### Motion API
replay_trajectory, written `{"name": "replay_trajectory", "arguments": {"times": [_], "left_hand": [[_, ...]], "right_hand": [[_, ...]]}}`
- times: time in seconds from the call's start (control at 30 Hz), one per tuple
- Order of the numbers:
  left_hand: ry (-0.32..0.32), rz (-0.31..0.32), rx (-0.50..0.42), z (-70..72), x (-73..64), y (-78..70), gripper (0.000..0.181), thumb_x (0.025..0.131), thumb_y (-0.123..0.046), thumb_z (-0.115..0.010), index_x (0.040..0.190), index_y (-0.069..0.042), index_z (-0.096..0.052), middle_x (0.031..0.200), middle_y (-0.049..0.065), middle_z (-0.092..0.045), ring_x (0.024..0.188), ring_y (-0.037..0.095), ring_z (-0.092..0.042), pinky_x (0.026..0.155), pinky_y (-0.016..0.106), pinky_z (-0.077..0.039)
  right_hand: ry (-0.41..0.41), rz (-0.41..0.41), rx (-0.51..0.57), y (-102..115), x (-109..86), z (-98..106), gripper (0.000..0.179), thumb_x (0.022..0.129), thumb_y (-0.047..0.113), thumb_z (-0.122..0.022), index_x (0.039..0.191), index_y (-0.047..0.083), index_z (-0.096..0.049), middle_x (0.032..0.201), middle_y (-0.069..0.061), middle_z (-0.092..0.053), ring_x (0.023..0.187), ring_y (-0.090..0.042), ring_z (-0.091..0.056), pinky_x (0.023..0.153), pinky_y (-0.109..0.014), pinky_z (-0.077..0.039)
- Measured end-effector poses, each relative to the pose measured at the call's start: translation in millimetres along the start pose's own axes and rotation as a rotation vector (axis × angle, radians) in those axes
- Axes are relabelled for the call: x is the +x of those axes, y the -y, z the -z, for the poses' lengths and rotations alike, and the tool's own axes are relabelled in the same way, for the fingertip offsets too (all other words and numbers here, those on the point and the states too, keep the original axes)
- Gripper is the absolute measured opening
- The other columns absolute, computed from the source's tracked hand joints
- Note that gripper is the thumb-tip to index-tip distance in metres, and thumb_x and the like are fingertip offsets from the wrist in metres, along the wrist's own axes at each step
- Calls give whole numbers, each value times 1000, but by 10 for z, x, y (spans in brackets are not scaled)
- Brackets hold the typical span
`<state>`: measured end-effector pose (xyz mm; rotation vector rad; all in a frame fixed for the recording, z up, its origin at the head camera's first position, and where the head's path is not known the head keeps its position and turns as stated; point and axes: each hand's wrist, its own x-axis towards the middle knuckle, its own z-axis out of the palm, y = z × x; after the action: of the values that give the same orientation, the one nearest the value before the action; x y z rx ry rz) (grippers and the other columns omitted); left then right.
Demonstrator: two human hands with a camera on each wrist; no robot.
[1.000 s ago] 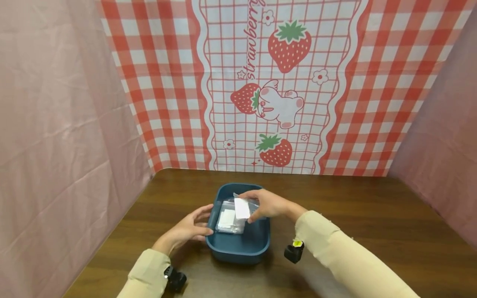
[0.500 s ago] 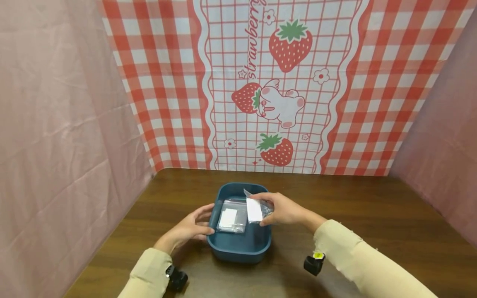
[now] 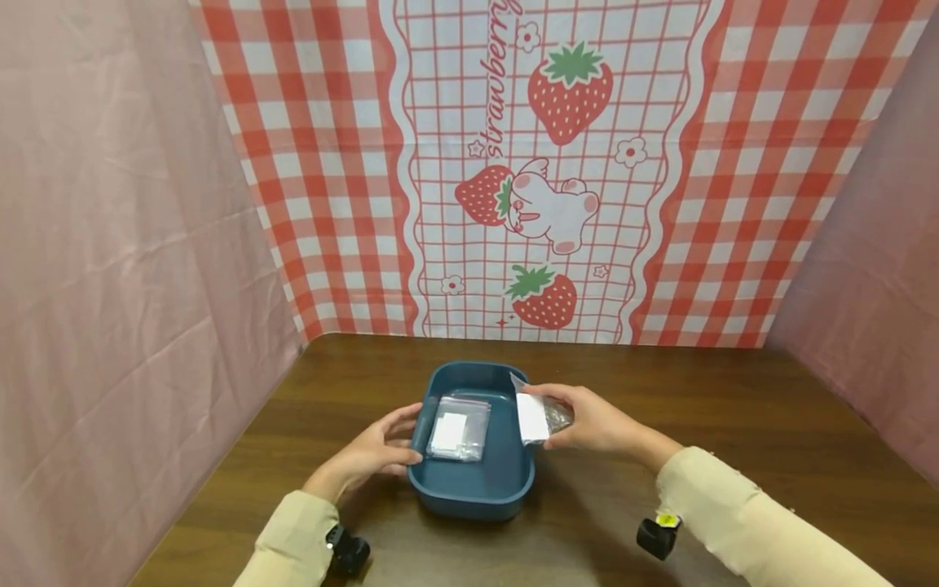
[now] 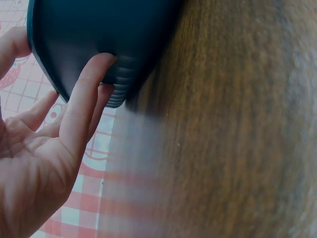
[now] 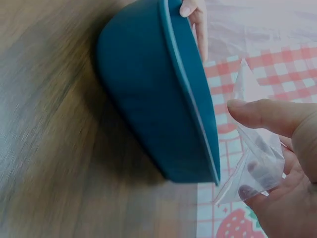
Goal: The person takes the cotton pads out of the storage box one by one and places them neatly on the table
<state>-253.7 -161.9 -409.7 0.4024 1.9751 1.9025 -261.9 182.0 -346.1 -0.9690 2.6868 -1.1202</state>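
A dark blue plastic bin (image 3: 480,507) with rounded corners stands on the wooden table. My left hand (image 3: 376,450) holds its left wall, the thumb over the rim and the fingers against the outside, as the left wrist view (image 4: 54,144) shows. Inside the bin lies a small stack of clear zip bags (image 3: 473,424) with white labels. Just above the right rim, my right hand (image 3: 590,420) pinches a clear plastic bag (image 3: 533,419) with a white patch. In the right wrist view this bag (image 5: 257,153) sits between thumb and fingers; its contents are hidden.
Brown tabletop (image 3: 734,424) surrounds the bin. A red checked strawberry cloth (image 3: 543,187) hangs behind the table, with pink curtains (image 3: 132,244) at both sides. Black wrist cameras (image 3: 656,538) hang below both cuffs.
My right hand has drawn the bag rightward from over the stack to past the bin's right rim, leaving the other bags in view. My left hand stays at the bin.
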Motion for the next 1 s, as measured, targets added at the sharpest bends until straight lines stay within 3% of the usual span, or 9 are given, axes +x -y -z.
{"name": "replay_trajectory", "arguments": {"times": [0.43,0.73,1.0], "left_hand": [[-15,11,13,7,9,8,78,79,3,-67,146,-5,-25,139,30,-32,104,33,-56,74,43,-52],[-7,5,12,19,7,3,78,80,3,-66,146,-4,-24,140,29,-32,111,36,-51,75,43,-52],[-5,0,1,16,16,21,78,80,5,-65,146,-4,-24,140,29,-31,110,35,-52,73,42,-52]], "right_hand": [[-30,-5,-34,-345,-215,53,69,67,3,-80,129,-1,-51,115,-21,-56,83,-20,-51,67,-27,-46],[-33,-18,-34,-620,-275,64,68,68,4,-80,129,-4,-50,116,-22,-54,85,-23,-50,68,-28,-46],[28,-65,-12,-871,-302,80,69,68,4,-79,129,-7,-49,128,-30,-47,98,-29,-48,76,-27,-43]]}}
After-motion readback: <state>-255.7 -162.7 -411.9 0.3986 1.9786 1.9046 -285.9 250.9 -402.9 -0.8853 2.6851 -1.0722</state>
